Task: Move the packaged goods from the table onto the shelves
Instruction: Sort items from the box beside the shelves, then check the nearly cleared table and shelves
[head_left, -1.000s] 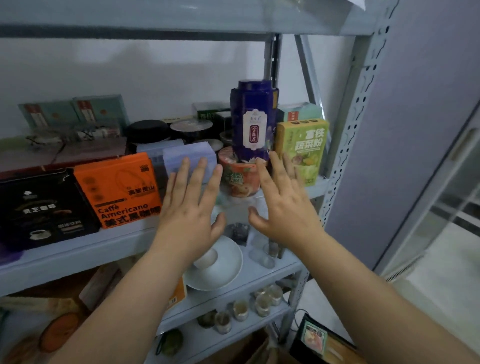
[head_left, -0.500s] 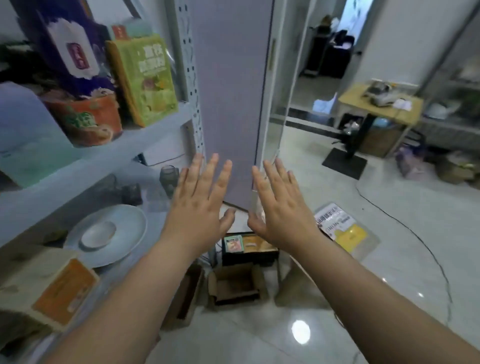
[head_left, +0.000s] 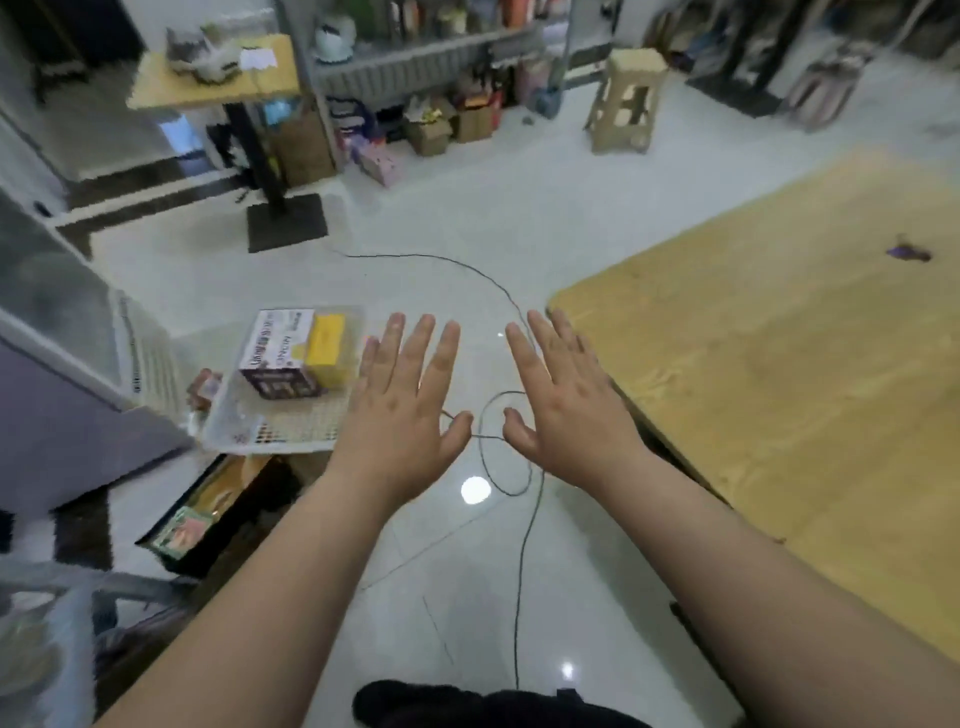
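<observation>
My left hand (head_left: 402, 410) and my right hand (head_left: 563, 402) are held out side by side over the floor, palms down, fingers spread, holding nothing. A light wooden table (head_left: 779, 364) fills the right side; its top carries only a small purple scrap (head_left: 908, 253). Left of my left hand a clear plastic basket (head_left: 270, 431) on the floor holds a dark box (head_left: 278, 353) and a yellow box (head_left: 326, 351). The shelves I faced earlier are out of view.
A black cable (head_left: 511, 467) loops across the glossy white floor under my hands. A dark box (head_left: 208, 509) lies at the lower left. Farther off stand a small desk (head_left: 218, 78), a stool (head_left: 626, 104) and cartons (head_left: 431, 132) below a rack.
The view has swung right, from the shelf of goods to the floor and the wooden table. Both hands stay open and empty in front of me.
</observation>
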